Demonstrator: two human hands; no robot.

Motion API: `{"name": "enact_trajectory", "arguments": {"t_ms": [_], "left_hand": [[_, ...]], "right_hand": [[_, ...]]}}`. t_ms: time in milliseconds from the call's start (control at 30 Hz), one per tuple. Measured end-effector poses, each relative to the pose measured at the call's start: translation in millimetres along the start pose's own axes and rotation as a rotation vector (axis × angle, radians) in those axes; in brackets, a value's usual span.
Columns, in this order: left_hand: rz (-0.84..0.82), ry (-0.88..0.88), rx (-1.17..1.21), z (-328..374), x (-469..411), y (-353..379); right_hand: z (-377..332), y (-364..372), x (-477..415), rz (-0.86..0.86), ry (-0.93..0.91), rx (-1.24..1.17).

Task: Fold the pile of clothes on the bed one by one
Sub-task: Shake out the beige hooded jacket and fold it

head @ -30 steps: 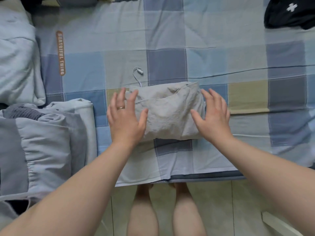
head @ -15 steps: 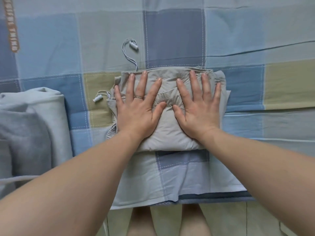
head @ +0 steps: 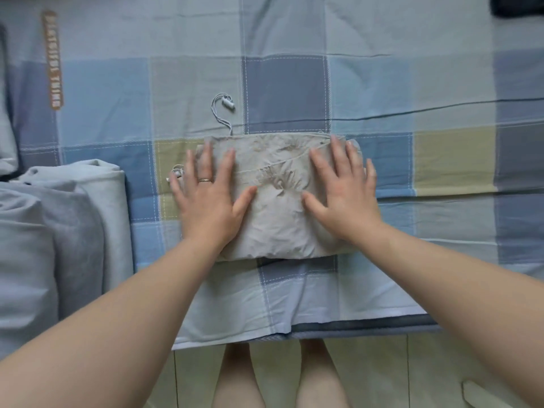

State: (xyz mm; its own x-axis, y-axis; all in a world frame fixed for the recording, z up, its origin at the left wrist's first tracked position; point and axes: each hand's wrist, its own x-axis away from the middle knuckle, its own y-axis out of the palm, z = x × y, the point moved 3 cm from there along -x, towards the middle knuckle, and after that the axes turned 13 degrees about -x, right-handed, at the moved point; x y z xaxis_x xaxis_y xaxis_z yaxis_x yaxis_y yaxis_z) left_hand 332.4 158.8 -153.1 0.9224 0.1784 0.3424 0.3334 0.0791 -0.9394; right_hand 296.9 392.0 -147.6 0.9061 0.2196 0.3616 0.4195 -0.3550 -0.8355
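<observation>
Pressing a folded beige garment [head: 276, 219] flat against the bed [head: 294, 92] with both palms. Over its left part, the left hand [head: 206, 201], fingers [head: 207, 160] straight and spread, curled round nothing; a ring [head: 205, 180] on one of them. Over its right part, the right hand [head: 344, 198], fingers [head: 338, 154] likewise straight and fanned, holding nothing, only bearing down on the cloth.

Garment lying near the bed's front edge, on checks of blue, grey and olive, creased in the strip between the two hands. From its far left corner, a drawcord with a white toggle [head: 226, 106] trailing out onto the bed. A second toggle [head: 176, 173] just beside the left hand's outermost finger (partly hidden by it).

At the left, on the bed and apart from the beige garment, a stack of folded grey-blue clothes [head: 73, 231]. At the far right corner of the view, a dark garment [head: 518, 5], cut off by the frame. At upper left, a brown lettered strip [head: 52, 60], text too blurred to read. Below the bed's edge, bare legs [head: 238, 378] and a pale tiled floor [head: 412, 372].
</observation>
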Motion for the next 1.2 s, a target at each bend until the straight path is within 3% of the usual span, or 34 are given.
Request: {"name": "enact_trajectory", "arguments": {"t_ms": [133,200,333,433,567,667,833,1033,1200], "left_hand": [[-0.064,-0.371,0.302,-24,20,-5],[-0.086,-0.462,0.422,-27,22,-4],[-0.068,-0.489,0.670,-28,9,-2],[-0.143,-0.479,0.712,-26,2,-1],[-0.268,-0.453,0.832,-31,10,-8],[-0.308,-0.459,0.848,-39,30,-36],[-0.267,-0.511,0.946,-60,85,-148],[-0.062,-0.647,1.132,-123,158,-268],[0.136,-0.801,1.293,-192,217,-297]], "right_hand": [[23,-22,17,0.041,0.219,-0.251],[29,-22,19,0.046,0.327,-0.447],[36,-12,12,0.099,0.600,-0.827],[38,-6,7,0.079,0.737,-1.137],[37,-20,15,-0.068,0.810,-1.225],[13,-59,30,-0.104,0.780,-1.168],[-69,-159,66,-0.120,0.695,-1.066],[-211,-259,84,-0.130,0.473,-0.924],[-338,-270,71,-0.242,0.221,-0.830]]}}
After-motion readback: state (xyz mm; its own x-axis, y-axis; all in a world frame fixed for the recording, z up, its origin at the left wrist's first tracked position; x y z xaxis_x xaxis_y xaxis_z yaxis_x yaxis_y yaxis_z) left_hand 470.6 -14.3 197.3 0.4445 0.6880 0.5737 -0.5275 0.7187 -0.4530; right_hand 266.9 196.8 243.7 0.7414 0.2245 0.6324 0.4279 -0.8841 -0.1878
